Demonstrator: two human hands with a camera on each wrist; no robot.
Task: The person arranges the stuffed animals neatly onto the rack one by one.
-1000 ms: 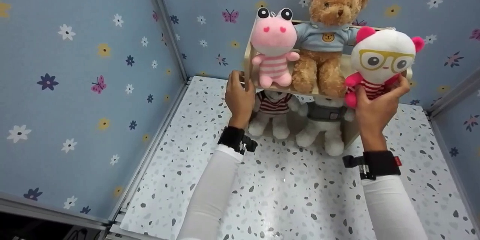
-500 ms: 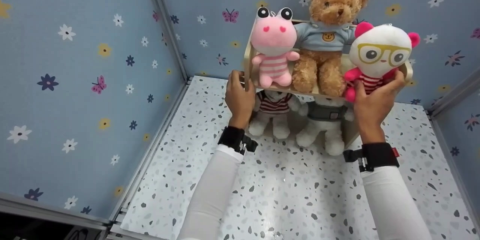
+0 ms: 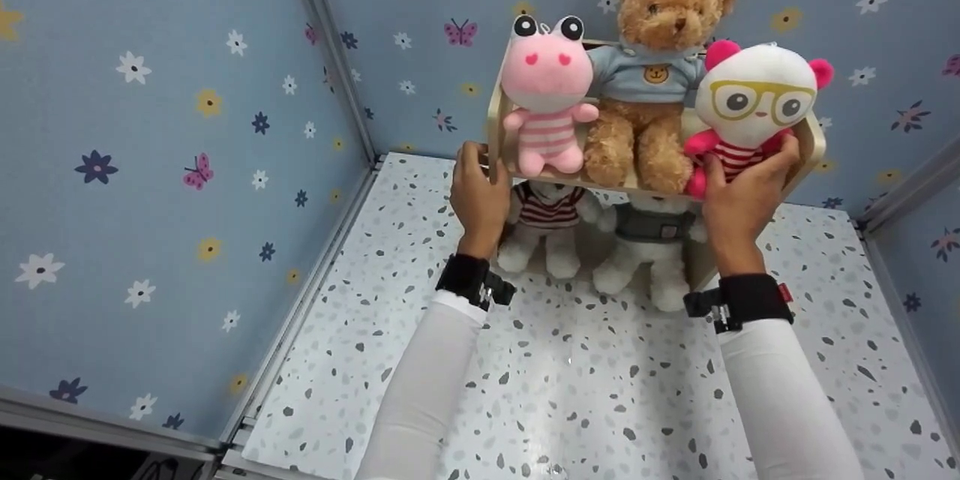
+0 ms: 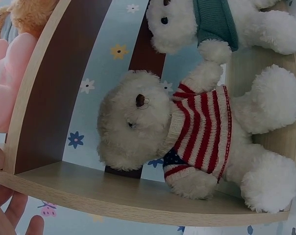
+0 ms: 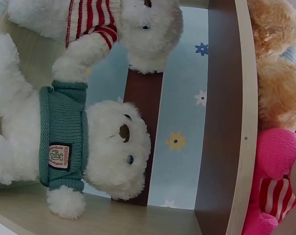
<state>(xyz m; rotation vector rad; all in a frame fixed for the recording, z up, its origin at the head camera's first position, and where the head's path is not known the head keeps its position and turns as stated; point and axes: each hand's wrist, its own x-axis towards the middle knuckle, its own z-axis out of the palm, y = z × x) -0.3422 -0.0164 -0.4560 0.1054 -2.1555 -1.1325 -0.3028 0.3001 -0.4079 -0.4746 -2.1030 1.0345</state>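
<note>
My right hand (image 3: 746, 202) grips the body of a white-headed panda plush (image 3: 757, 86) with pink ears, yellow glasses and a red-striped body. The panda stands at the right end of the upper shelf of a small wooden shelf unit (image 3: 811, 142); its underside is partly hidden by the hand. At the unit's left side, my left hand (image 3: 480, 199) holds the side panel near the shelf's front corner. Left of the panda sits a brown teddy bear (image 3: 656, 71) in a light-blue hoodie. A pink frog-like plush (image 3: 547, 75) sits at the left end.
Below, two white bears sit on the lower level, one in a striped sweater (image 4: 202, 134), the other in a green sweater (image 5: 64, 137). A speckled white tabletop (image 3: 570, 390) lies in front. Flowered blue walls (image 3: 172, 165) stand behind and at the sides.
My right hand has moved the panda plush left and slightly back, closer to the brown teddy bear and inside the right side panel. My left hand has stayed on the shelf unit.
</note>
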